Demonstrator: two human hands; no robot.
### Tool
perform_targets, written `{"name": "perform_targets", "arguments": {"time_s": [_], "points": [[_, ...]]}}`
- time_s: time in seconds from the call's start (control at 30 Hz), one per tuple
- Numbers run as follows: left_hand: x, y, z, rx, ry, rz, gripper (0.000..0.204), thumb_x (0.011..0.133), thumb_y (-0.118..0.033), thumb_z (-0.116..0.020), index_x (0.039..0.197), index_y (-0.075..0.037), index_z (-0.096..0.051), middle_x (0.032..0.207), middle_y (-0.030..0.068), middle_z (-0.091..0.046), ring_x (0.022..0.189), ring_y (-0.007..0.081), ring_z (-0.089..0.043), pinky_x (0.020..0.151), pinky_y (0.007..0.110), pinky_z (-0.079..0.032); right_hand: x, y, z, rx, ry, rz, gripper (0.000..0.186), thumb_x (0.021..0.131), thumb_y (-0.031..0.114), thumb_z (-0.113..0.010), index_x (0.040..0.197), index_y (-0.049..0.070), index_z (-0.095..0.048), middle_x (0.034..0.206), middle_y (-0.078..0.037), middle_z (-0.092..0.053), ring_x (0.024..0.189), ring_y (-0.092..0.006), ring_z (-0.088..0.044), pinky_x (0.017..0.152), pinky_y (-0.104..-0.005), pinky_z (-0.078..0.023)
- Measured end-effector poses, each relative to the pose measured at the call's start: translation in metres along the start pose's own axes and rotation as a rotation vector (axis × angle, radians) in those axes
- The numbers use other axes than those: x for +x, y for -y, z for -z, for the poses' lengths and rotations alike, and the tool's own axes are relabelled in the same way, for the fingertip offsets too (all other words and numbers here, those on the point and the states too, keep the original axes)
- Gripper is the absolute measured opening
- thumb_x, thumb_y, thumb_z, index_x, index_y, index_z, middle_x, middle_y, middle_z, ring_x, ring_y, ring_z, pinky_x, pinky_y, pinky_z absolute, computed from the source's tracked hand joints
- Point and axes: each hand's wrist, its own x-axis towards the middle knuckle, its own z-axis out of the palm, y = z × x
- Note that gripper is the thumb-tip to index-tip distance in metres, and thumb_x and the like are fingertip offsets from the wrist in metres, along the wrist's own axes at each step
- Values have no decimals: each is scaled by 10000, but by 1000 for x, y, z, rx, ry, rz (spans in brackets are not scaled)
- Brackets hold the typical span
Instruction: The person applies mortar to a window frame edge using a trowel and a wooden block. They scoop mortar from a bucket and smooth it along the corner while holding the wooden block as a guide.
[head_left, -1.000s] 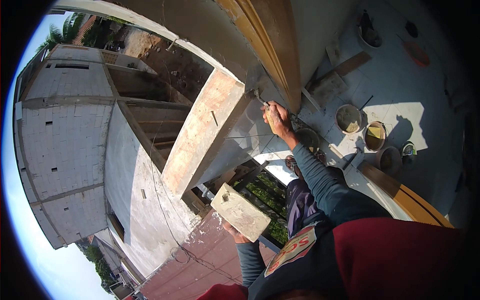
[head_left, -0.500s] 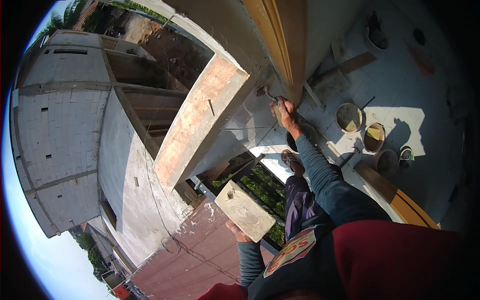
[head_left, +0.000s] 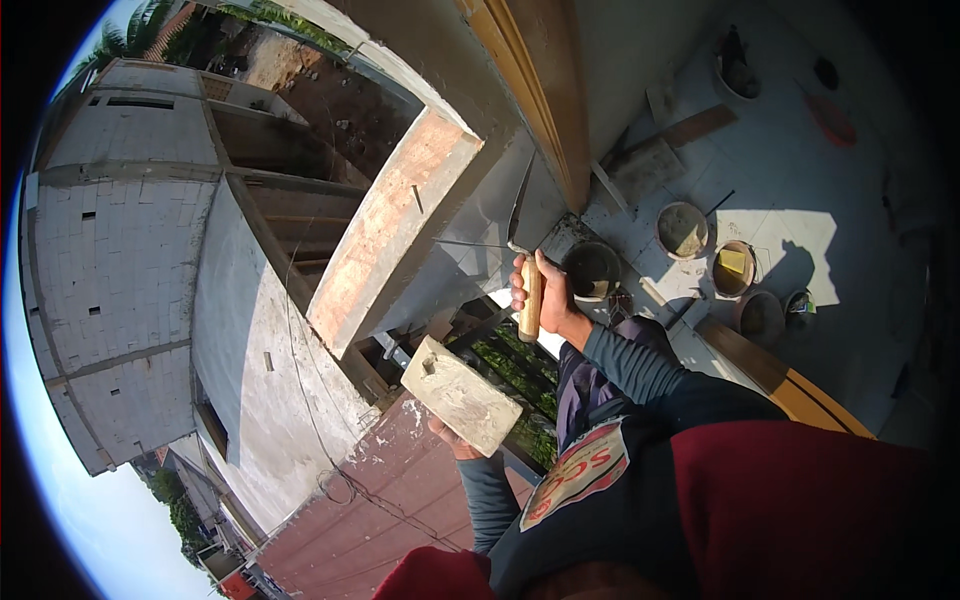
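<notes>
My right hand grips the wooden handle of a trowel, whose long pointed metal blade angles upward in front of a grey plastered surface. My left hand is wrapped under a pale, mortar-smeared rectangular board, holding it level below and left of the trowel. A small hole or lump shows near the board's upper corner. Left of the blade runs a concrete beam with a rough pinkish face and a nail sticking out; above stands a brown wooden frame.
On the white tiled floor at right are several buckets, boards and a red tool. A drop beside me shows greenery and a red-brown roof with loose cables. An unfinished block building stands at left.
My right hand has pulled down and back toward my body, the trowel blade coming away from the plastered corner and now pointing up. The board in my left hand has shifted slightly up and left.
</notes>
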Motion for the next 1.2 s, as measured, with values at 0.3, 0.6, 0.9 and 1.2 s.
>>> {"name": "perform_targets", "arguments": {"time_s": [0.3,0.6,0.9,1.2], "points": [[-4,-27,-5,-39,172,-115,922,770,-463,-720,1552,-95,-401,1447,155,-566,1258,374,-619,1013,554,-563,45,19,-121,579,148,38,356,1091,433,-422,1045,112,-570,858,-31,-504,746,-159,-511,707,-333,-482],[4,-45,8,-28,153,-199,889,783,-404,-701,1553,-82,-395,1468,175,-545,1273,401,-602,1035,574,-539,14,43,-235,561,318,107,395,1101,465,-338,1026,126,-526,860,-57,-531,780,-208,-538,800,-407,-511],[18,-54,-2,-30,173,-238,817,745,-336,-607,1487,-30,-460,1360,189,-618,1180,404,-653,1000,562,-561,-36,49,-333,466,433,134,397,1095,509,-396,1075,129,-510,903,-53,-532,817,-194,-545,803,-418,-500],[28,-50,-28,-84,88,-174,778,729,-296,-567,1455,-28,-495,1308,183,-647,1129,389,-678,969,542,-578,-74,50,-316,-118,692,291,497,1099,524,-373,1149,56,-533,845,-80,-584,655,-173,-608,587,-357,-549]]}}
